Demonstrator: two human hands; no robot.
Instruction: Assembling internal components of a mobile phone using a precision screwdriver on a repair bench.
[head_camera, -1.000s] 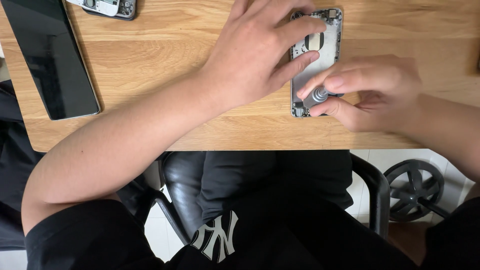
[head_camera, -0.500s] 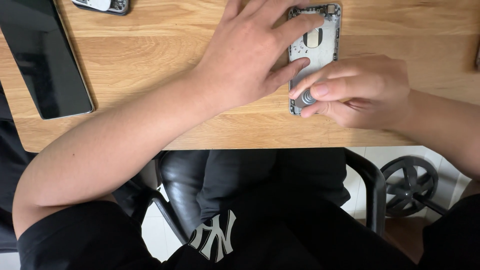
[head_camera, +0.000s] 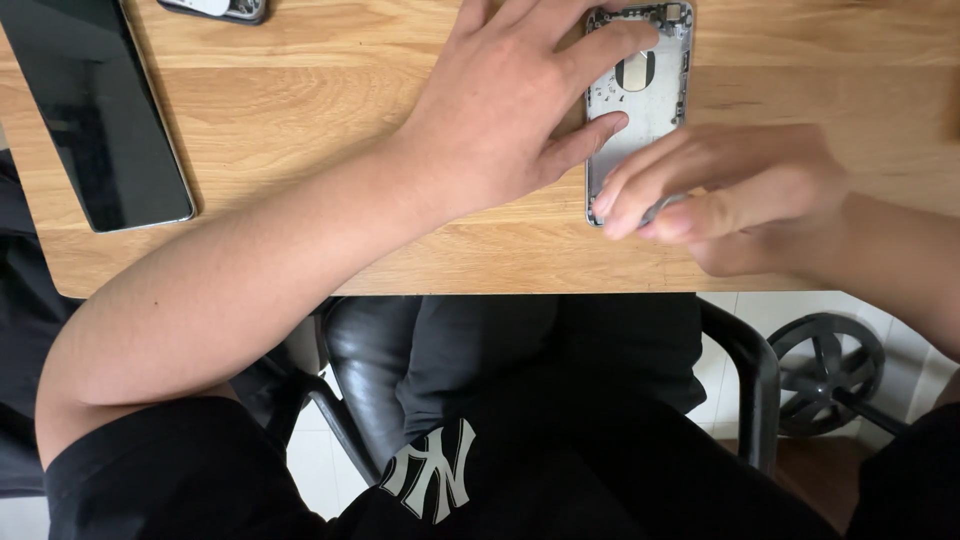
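Observation:
An opened silver phone housing (head_camera: 650, 100) lies face up on the wooden table (head_camera: 300, 130), its inner parts showing. My left hand (head_camera: 510, 120) rests flat over its left side, with the fingertips pressing it down. My right hand (head_camera: 730, 195) is blurred and hovers over the housing's near end, fingers pinched together. A small grey tool tip, a screwdriver (head_camera: 668, 207), peeks out between those fingers; most of it is hidden.
A dark glass screen panel (head_camera: 95, 110) lies at the table's left side. Another phone part (head_camera: 215, 8) sits at the top edge. Below the table edge are a black chair (head_camera: 740, 370) and its wheel (head_camera: 825, 370).
My right hand has shifted slightly and closed over the screwdriver, hiding its grey knurled cap. My left hand stays on the housing. The view has drifted a little.

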